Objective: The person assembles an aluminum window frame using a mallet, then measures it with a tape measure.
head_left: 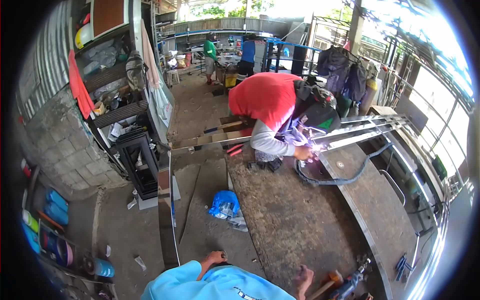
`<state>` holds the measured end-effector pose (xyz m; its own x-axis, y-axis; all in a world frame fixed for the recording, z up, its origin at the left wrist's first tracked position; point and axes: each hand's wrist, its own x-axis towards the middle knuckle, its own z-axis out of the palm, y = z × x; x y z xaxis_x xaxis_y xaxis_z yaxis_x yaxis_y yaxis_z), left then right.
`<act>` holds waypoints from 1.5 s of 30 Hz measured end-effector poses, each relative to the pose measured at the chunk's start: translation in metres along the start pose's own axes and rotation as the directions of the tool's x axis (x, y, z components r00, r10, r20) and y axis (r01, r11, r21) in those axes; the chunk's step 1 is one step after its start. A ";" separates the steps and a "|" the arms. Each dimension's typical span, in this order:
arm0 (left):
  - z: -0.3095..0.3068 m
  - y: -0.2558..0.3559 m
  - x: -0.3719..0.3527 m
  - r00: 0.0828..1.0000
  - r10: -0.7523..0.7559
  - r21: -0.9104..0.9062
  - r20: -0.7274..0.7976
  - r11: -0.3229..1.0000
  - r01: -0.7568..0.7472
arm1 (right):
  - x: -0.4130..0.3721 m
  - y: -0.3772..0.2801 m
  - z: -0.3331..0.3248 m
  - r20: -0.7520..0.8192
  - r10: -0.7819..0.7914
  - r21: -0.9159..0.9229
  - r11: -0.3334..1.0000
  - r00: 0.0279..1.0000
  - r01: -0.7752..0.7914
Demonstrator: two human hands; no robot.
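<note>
My left hand (215, 257) is low in the view, its fingers curled at the near edge of the worktable; whatever they may hold is hidden. My right hand (303, 277) is just above the brown tabletop (290, 220), its fingers blurred. Close to it on the right lie a hammer (325, 286) with a wooden handle and a blue power tool (347, 286). A long metal strip (357, 220) runs along the tabletop. Across the table, a person in a red shirt (267, 97) bends over metal tubing (360, 132), with a bright welding arc at their hand.
A dark cable (340, 181) loops over the table. Red-handled pliers (235, 149) lie near its far edge. A blue plastic bag (223, 203) is left of the tabletop. Cluttered shelves (117, 85) stand at left. Two more people (209, 52) are in the background.
</note>
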<state>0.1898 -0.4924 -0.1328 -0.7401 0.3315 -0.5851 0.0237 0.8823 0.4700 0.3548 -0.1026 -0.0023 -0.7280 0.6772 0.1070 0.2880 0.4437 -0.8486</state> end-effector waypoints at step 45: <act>-0.096 -0.087 0.098 0.912 -0.411 -0.439 -0.003 0.819 0.368 | 0.136 -0.131 0.295 0.360 -0.375 -0.537 0.666 0.854 0.518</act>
<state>0.0507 -0.5684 -0.1675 -0.6865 -0.0616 -0.7245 -0.5483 0.6983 0.4602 0.0341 -0.2418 -0.0296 -0.9541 0.2007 0.2225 0.1483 0.9615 -0.2314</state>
